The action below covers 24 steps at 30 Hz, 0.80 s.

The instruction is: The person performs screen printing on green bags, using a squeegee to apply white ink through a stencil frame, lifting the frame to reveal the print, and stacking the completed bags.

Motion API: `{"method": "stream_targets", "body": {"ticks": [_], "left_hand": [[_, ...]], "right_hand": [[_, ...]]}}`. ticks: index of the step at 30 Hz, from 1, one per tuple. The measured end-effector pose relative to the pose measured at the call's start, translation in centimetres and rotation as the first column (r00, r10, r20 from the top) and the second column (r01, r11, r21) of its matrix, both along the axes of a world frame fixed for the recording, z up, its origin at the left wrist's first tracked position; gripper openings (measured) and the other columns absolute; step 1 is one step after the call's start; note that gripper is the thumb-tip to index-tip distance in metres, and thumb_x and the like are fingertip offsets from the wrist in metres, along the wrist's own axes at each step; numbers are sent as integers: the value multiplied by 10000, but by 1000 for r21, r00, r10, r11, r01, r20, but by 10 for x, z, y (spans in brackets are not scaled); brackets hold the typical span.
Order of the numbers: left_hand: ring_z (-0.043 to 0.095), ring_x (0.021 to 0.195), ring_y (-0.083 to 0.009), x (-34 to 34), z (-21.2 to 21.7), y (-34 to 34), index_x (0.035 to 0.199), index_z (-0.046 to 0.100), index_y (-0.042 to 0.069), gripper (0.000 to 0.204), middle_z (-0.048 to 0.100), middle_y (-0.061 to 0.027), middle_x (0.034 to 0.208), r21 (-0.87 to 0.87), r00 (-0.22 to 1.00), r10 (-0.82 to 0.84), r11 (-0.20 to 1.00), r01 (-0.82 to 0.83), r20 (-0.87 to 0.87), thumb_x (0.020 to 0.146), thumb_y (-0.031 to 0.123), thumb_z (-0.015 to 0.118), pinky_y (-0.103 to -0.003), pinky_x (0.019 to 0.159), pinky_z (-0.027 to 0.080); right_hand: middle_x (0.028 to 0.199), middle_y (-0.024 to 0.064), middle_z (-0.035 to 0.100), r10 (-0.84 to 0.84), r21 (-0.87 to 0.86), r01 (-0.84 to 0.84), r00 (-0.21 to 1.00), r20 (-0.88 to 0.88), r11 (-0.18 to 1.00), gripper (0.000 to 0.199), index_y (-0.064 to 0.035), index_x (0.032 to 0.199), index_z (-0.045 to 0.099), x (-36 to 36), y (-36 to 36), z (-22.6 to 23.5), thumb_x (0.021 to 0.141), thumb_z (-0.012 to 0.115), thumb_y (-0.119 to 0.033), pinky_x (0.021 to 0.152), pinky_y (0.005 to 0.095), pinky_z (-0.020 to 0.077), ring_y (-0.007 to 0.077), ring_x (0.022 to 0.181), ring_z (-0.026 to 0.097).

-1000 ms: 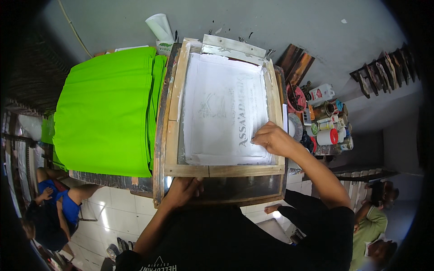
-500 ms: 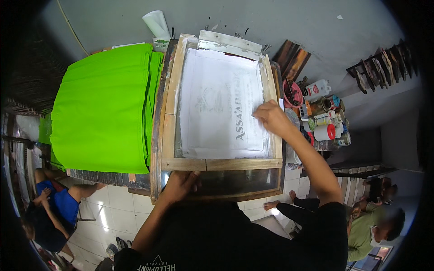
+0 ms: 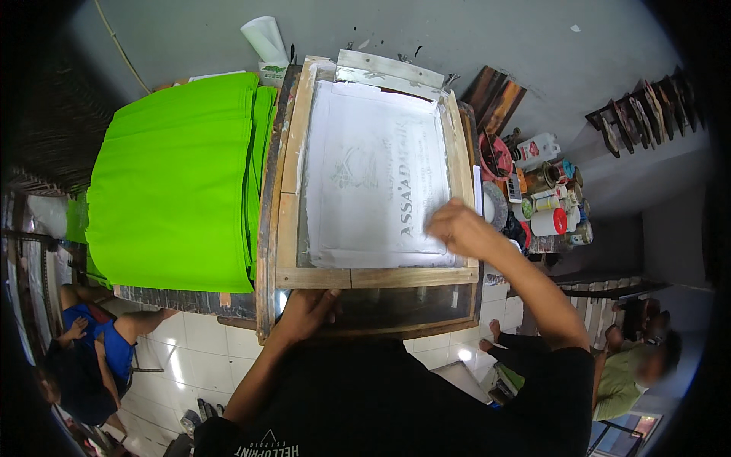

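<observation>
A wooden screen printing frame point(image 3: 381, 277) lies over a glass-topped table point(image 3: 396, 305). Grey lettering and an emblem show through its pale mesh point(image 3: 343, 221). My right hand point(image 3: 457, 228) is over the lower right of the mesh, beside the lettering. Its fingers are closed and slightly blurred; whatever they hold is hidden. At the near bar of the frame, my left hand point(image 3: 307, 312) has its fingers curled against the underside, gripping it. A metal clamp bar point(image 3: 390, 68) holds the frame's far end.
A tall stack of bright green fabric sheets point(image 3: 175, 183) stands at the left. Paint pots and bottles point(image 3: 548, 221) crowd the right side, with a pink bowl point(image 3: 496, 156) among them. Seated people point(image 3: 91, 350) are at the lower left and lower right point(image 3: 620, 381).
My right hand has moved down along the right side of the mesh, toward me. The left hand has stayed at the near bar.
</observation>
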<state>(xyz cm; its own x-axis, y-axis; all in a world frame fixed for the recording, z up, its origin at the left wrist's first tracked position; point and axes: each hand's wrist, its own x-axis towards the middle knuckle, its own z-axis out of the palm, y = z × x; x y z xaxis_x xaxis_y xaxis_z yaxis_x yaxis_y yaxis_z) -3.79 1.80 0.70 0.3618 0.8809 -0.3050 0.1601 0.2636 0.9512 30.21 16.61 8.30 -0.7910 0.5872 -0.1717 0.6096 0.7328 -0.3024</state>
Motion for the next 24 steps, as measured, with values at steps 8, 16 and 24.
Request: {"method": "stream_targets", "body": {"ticks": [8,16,24], "left_hand": [[631,619,-143,-2,-7,-1,1101,603,-39,306,657,-86,764,-11,1000,-13,1000,13,-18,1088,242,482,-309,599,518],[635,628,-147,-2,-5,-2,1092,606,-33,321,657,-89,767,-15,1000,-6,1000,6,-7,1092,260,475,-317,616,527],[647,642,-148,1,-7,0,1097,586,-34,310,657,-87,782,-19,999,-48,999,48,13,1090,254,471,-315,619,530]], "right_hand": [[910,94,701,12,-19,-15,993,-115,1000,201,-33,925,725,-17,-4,-8,749,670,48,866,400,460,274,872,659],[977,114,723,34,-13,-38,962,-270,999,314,-31,967,734,-35,4,-21,688,653,90,926,409,479,286,971,665],[887,157,685,-87,296,207,925,-371,933,220,-4,944,722,-27,65,-43,753,623,44,861,436,499,334,915,658]]}}
